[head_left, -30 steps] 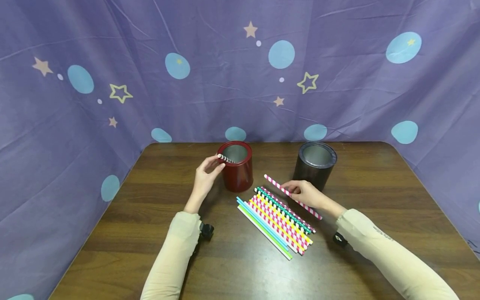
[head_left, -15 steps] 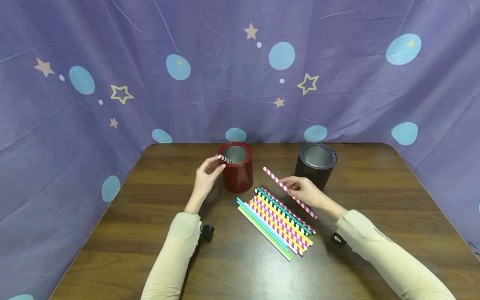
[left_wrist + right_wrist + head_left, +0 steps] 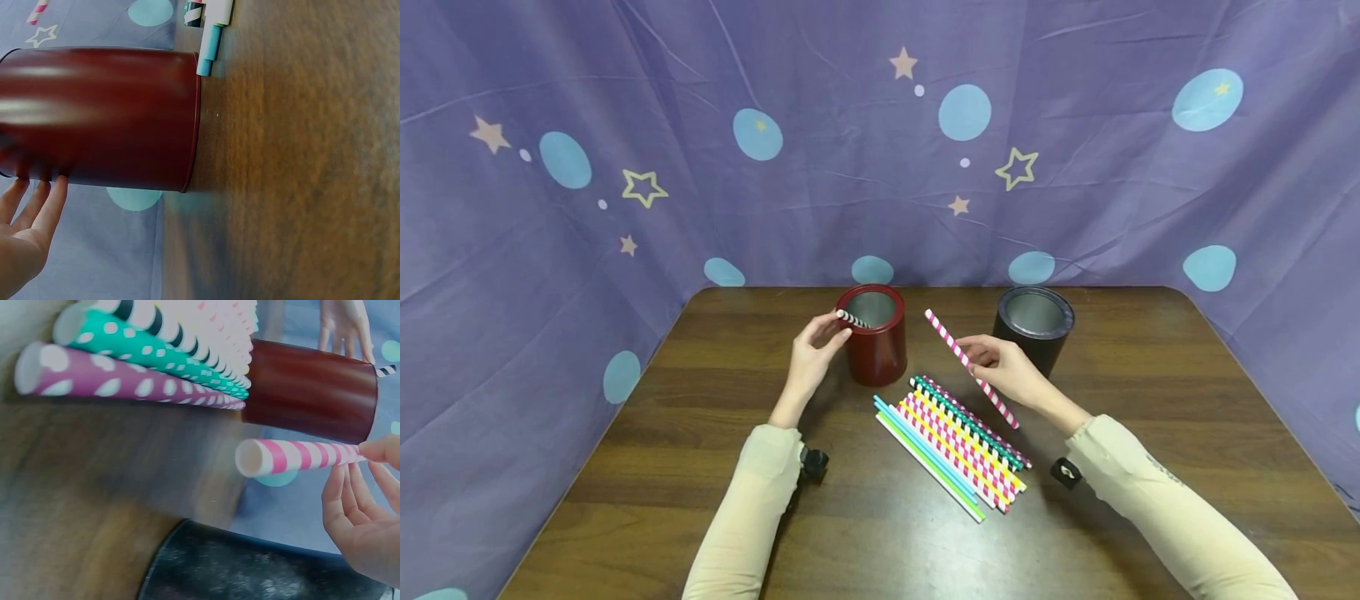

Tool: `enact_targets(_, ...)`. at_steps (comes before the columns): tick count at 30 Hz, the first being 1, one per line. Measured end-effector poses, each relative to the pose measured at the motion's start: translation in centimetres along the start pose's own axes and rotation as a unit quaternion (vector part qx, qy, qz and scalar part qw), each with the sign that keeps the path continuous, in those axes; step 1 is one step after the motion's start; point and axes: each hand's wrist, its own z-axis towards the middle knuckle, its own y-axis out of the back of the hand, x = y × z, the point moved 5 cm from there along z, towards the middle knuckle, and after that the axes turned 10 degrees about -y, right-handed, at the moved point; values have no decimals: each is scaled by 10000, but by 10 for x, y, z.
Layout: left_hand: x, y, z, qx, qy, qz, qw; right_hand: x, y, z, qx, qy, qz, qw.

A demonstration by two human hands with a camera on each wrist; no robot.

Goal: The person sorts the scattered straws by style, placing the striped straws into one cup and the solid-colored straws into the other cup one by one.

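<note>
Two pale sleeves come in from the near side, the left sleeve (image 3: 741, 508) and the right sleeve (image 3: 1172, 508), with a small black device at each wrist, over a brown wooden table (image 3: 700, 383). Beyond the bare near part lies a row of straws (image 3: 955, 446), side by side and slanting: light green, blue and white ones at its left, pink and yellow striped ones along the middle, then black-and-white, dotted green and dotted purple at its right.

Just past the row, the right hand (image 3: 1011, 371) pinches a pink-and-white straw (image 3: 992, 396) between thumb and fingers near its middle. That straw is tilted, raised above the table and apart from the row, its upper end pointing away and to the left.

The left hand (image 3: 809, 358) rests its fairly straight fingers against the side of a red can (image 3: 880, 358), not clenched. A black-and-white straw (image 3: 853, 319) leans in that can, its tip over the rim beside the index finger; whether the finger touches it I cannot tell. A black can (image 3: 1047, 343) stands upright behind the right hand. At the back hangs a purple curtain (image 3: 865, 167) with stars and blue ovals.
</note>
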Motion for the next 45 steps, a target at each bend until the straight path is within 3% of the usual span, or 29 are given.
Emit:
enact_targets(18,1,0,0,-7,28,-41,10000,28,7,16,-341,260,459,9980)
enact_targets(27,1,-1,1,31,28,-89,10000,21,7,34,-616,461,720,9944)
enact_targets(45,1,-1,1,5,-4,10,10000,65,10,39,-1103,628,1347,9827)
